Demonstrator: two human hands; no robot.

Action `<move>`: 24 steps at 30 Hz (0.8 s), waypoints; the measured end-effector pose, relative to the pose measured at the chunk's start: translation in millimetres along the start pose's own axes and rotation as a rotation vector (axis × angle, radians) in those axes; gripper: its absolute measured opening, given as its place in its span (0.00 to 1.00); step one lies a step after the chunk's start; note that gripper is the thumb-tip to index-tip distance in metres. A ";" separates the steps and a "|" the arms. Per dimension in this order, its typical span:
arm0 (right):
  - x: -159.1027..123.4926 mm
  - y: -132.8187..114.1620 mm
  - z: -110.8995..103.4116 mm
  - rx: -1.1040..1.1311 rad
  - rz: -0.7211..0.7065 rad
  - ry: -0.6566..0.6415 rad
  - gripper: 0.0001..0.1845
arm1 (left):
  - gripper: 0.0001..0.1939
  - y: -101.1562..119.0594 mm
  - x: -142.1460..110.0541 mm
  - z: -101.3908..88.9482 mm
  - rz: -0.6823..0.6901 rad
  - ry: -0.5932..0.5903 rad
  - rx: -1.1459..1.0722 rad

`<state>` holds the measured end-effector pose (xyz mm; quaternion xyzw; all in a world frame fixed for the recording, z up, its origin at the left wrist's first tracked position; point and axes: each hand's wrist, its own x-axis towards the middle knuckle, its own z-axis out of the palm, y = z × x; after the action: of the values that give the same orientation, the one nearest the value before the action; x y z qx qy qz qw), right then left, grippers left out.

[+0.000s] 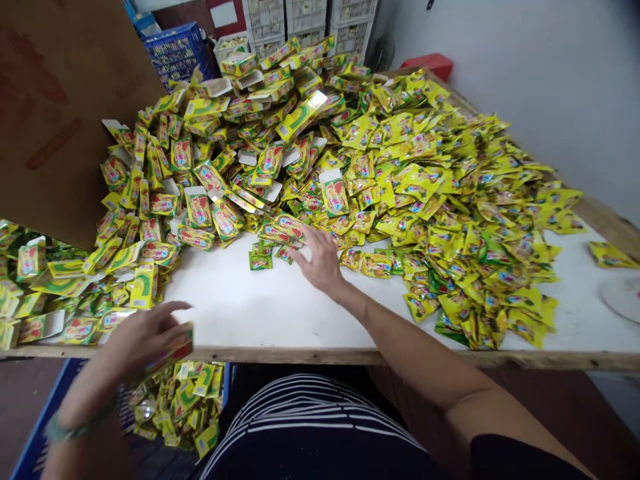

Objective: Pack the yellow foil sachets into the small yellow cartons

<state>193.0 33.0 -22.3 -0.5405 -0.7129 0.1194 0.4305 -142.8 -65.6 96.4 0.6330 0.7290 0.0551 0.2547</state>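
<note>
My left hand (143,337), blurred by motion, is closed on a small red, yellow and green carton (173,350) at the table's front edge, above the blue crate. My right hand (323,260) reaches over the middle of the white tabletop (240,300), its thumb and fingers apart. Its fingertips touch a yellow sachet (283,229) at the front of the heap; a firm grip on it does not show. Small green sachets (261,257) lie just left of the right thumb. A carton with a raised white flap (334,193) leans just behind this hand.
Yellow cartons (200,170) are heaped at the left and back, yellow sachets (425,180) at the right. A big brown cardboard box (70,120) stands at the left. Below the table, a blue crate (45,420) holds several cartons (185,400). White crates (305,20) are stacked behind.
</note>
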 end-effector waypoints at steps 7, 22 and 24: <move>26.4 31.9 12.7 -0.164 0.111 -0.187 0.23 | 0.31 1.8 3.8 1.8 0.122 0.170 0.185; -5.7 17.7 13.5 0.269 -0.296 -0.176 0.15 | 0.22 94.8 99.5 102.5 0.512 0.059 0.304; -1.4 22.5 12.1 0.236 -0.145 -0.088 0.15 | 0.21 87.6 88.8 104.9 0.445 0.047 0.279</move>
<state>199.1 44.0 -44.5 -0.4275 -0.7493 0.1943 0.4669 -24.2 10.3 14.3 0.8053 0.5781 0.0235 0.1293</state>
